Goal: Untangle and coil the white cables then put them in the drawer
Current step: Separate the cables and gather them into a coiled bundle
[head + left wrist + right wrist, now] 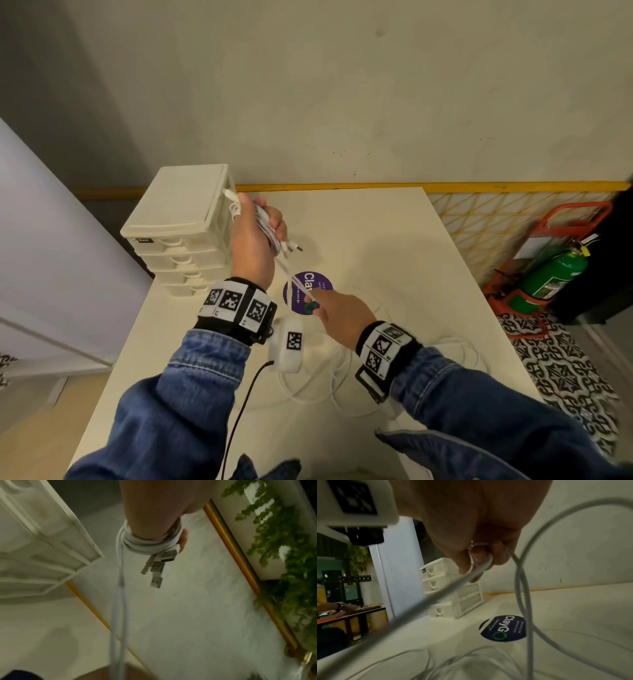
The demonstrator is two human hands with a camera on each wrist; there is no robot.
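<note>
My left hand (255, 236) is raised beside the drawer unit, with the white cables (269, 228) wound in a coil (150, 545) round its fingers. Several USB plugs (157, 572) hang from the coil. A taut length of the cables (298, 282) runs down to my right hand (337, 313), which pinches the cables (481, 568) between thumb and fingers above the table. Loose loops of cable (325, 380) lie on the table under my right wrist. The white drawer unit (181, 226) stands at the table's back left, all its drawers pushed in.
A round purple sticker (308, 291) marks the white table (394, 246). A wall rises close behind. A green fire extinguisher (551, 274) in a red stand sits on the floor to the right. A black cord (239, 411) hangs from my left wrist.
</note>
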